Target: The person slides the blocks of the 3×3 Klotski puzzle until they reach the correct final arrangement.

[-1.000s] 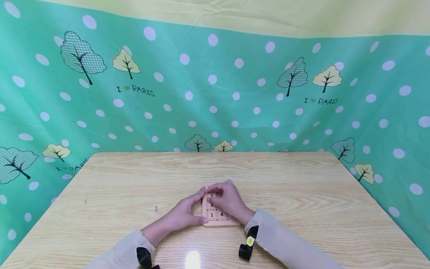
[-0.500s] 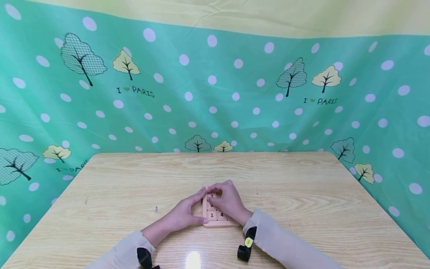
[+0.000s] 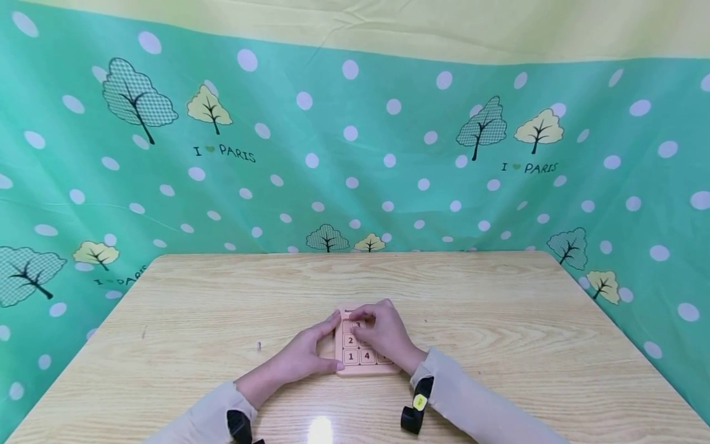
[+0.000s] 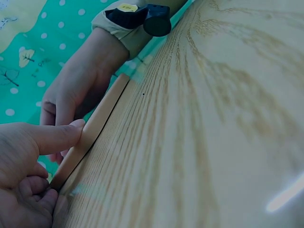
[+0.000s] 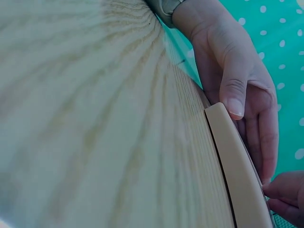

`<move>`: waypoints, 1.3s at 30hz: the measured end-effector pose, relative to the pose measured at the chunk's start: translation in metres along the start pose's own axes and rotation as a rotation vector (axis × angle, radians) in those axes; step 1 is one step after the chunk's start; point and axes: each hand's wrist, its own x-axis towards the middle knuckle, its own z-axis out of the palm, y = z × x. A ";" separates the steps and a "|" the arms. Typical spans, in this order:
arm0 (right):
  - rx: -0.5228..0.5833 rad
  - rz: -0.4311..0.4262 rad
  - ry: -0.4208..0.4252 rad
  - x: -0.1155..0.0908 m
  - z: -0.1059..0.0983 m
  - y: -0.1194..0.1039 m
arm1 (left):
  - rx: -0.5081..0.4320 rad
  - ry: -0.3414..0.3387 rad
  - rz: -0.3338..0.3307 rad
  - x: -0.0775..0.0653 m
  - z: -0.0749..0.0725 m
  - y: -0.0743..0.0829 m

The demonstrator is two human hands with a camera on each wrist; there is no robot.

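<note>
A pale pink number sliding puzzle (image 3: 366, 370) lies flat on the table. My left hand (image 3: 302, 354) holds its left side, thumb at the near corner and fingertips at the far one. With thumb and index finger, my right hand (image 3: 385, 333) pinches the tile 3 (image 3: 358, 324) in the top row; a gap shows left of that tile. Below are the tile 2 (image 3: 350, 340), tile 1 (image 3: 350, 356) and tile 4 (image 3: 367, 356). My right hand hides the remaining tiles. In the left wrist view, my left thumb (image 4: 64, 137) presses on the puzzle's edge (image 4: 95, 126).
The wooden table (image 3: 222, 296) reaches back to a green dotted curtain (image 3: 355, 154). Black wrist cameras (image 3: 413, 414) hang below the cuffs. A small dark mark (image 3: 259, 346) shows on the table left of the puzzle.
My right hand has shifted slightly right, and the tile 3 has slid right with it, leaving a gap at the top left. My left hand stays in place.
</note>
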 end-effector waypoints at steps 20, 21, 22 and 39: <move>0.024 0.016 0.024 -0.006 -0.008 0.012 | -0.002 0.004 -0.008 0.000 0.002 -0.001; 0.034 0.018 0.020 -0.007 -0.009 0.012 | -0.006 0.003 -0.008 0.000 0.002 -0.001; 0.046 0.020 0.013 -0.008 -0.009 0.012 | -0.008 0.002 -0.007 0.000 0.002 -0.001; 0.106 0.011 -0.102 -0.019 -0.010 0.005 | 0.016 0.007 -0.011 0.000 0.000 0.001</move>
